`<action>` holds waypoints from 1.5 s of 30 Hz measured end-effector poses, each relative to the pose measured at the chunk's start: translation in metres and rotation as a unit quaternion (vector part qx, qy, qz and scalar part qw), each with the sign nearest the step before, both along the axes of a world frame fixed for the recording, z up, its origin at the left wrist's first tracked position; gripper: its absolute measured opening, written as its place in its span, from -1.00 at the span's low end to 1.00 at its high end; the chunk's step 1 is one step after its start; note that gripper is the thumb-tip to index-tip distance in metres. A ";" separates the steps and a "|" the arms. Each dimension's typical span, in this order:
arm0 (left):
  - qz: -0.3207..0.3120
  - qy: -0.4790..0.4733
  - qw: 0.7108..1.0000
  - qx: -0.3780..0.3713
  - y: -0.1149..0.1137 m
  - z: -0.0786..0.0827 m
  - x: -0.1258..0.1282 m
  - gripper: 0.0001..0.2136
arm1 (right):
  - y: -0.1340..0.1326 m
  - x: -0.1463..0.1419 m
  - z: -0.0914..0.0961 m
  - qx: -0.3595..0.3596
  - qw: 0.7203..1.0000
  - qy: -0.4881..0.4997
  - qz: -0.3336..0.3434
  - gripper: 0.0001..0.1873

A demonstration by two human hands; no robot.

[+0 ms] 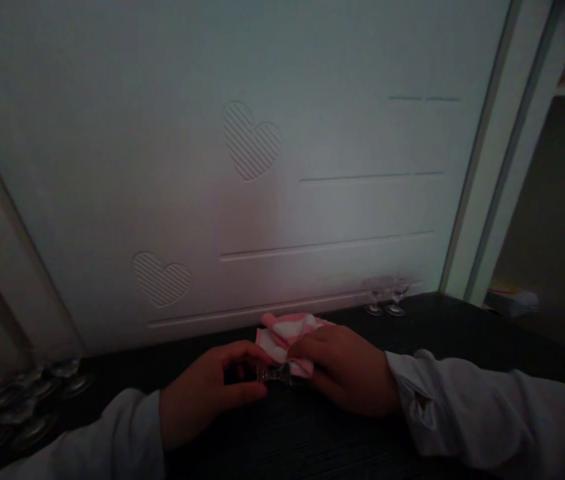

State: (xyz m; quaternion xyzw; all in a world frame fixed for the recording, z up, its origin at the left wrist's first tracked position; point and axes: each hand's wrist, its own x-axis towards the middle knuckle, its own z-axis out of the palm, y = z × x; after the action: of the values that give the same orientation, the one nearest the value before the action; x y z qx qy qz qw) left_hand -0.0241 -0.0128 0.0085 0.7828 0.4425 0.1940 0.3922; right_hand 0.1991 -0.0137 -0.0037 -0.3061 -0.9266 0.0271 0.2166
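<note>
A small stemmed glass (276, 375) lies sideways between my two hands, low over the dark tabletop. My left hand (212, 380) pinches one end of it between thumb and fingers. Around the other end, my right hand (345, 367) is closed on a pink and white cloth (289, 328), which covers that part of the glass. The cloth bunches up above the glass and partly hides my right fingertips.
Several clear stemmed glasses (25, 407) stand crowded on the left of the dark table (282, 440). Two small stemmed glasses (396, 297) stand at the back right, against a white panel (342, 220) with carved hearts. A shelf opening (557, 220) is at the far right.
</note>
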 end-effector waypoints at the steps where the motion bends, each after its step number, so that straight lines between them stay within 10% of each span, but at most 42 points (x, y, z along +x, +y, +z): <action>1: -0.002 0.002 1.000 0.003 0.000 0.000 0.000 -0.73 | 0.000 0.000 0.000 -0.003 1.000 0.000 0.000 -0.79; 45: -0.022 -0.018 1.000 0.005 -0.001 -0.002 0.001 -0.80 | 0.001 -0.001 0.002 0.036 0.997 -0.035 0.056 -0.56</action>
State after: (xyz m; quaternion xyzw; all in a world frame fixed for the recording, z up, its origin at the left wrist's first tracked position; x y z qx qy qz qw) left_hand -0.0232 -0.0137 0.0063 0.7911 0.4168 0.2013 0.3999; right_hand 0.1982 -0.0123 -0.0019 -0.2461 -0.9499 -0.0053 0.1928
